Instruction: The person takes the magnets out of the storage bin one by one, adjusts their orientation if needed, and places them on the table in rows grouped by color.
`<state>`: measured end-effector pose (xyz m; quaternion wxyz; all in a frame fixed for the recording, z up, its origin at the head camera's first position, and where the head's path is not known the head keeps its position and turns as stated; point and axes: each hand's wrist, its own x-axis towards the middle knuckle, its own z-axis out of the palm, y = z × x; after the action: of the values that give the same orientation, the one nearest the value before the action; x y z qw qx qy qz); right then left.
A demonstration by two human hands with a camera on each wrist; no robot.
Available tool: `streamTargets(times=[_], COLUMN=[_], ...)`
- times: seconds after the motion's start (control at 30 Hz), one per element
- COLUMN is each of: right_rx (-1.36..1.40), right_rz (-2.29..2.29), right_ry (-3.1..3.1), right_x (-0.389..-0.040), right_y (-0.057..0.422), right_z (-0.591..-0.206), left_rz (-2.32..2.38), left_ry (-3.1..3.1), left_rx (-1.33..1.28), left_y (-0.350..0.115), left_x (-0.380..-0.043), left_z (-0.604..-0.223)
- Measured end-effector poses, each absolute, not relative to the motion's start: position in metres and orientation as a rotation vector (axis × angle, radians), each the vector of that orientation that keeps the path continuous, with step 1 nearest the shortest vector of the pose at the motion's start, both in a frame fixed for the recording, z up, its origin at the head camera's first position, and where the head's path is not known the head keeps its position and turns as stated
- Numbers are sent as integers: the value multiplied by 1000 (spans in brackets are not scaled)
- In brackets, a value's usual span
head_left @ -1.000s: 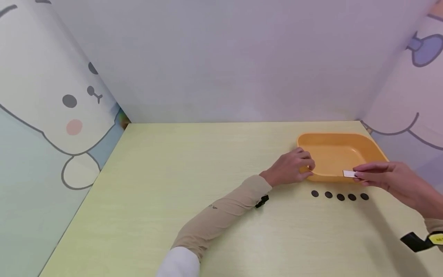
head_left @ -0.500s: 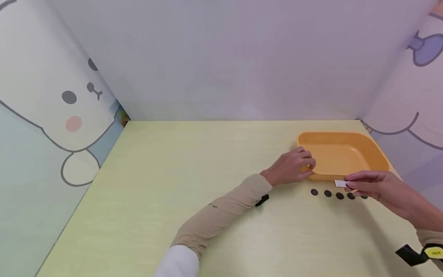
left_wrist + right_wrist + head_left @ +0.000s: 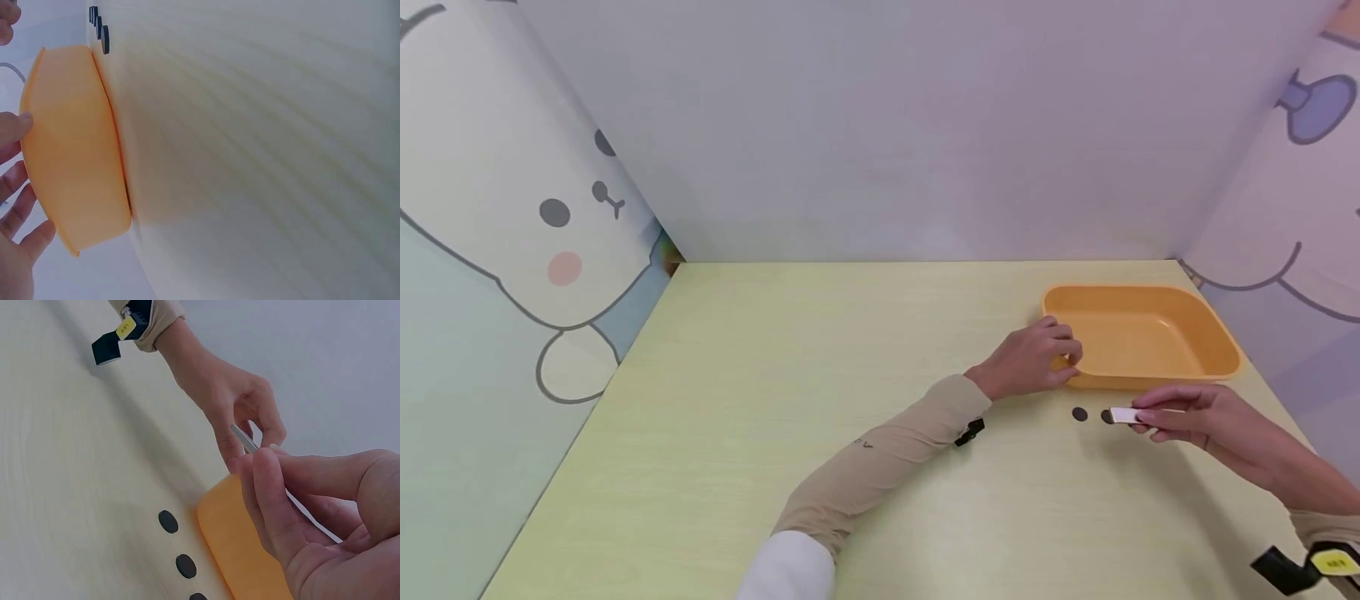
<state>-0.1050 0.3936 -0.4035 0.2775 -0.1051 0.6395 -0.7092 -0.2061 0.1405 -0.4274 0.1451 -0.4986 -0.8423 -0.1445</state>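
My left hand (image 3: pixel 1030 358) grips the near left corner of a shallow orange plastic tub (image 3: pixel 1120 382), its fingers over the rim. In the left wrist view, the thumb and fingertips meet the rim of the tub (image 3: pixel 81 144). My right hand (image 3: pixel 1217 421) pinches a thin flat strip (image 3: pixel 1122 415) with a white face between thumb and fingers. Seen edge-on in the right wrist view, the strip (image 3: pixel 242 437) sticks out past the fingertips. Small black discs (image 3: pixel 1079 414) lie in a row before the tub; the right hand hides some of them from the head camera.
The pale wooden tabletop (image 3: pixel 775 375) meets a plain grey wall (image 3: pixel 887 150) at the back. Side panels with cartoon animals (image 3: pixel 565 225) stand left and right, the right one close to the tub.
My right hand has moved left and toward me with the strip, from the tub's front rim to over the black discs. My left hand stays on the tub.
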Motion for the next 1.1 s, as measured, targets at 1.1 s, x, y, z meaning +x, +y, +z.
streamTargets(times=[1.1], right_rx=[-177], right_rz=[-1922], right_ry=[1673], right_x=[-84], right_y=[372], right_z=[-431], left_rz=[-511], left_ry=[-2456], left_rx=[-1405], left_y=[141], left_x=[-205], left_z=[-430])
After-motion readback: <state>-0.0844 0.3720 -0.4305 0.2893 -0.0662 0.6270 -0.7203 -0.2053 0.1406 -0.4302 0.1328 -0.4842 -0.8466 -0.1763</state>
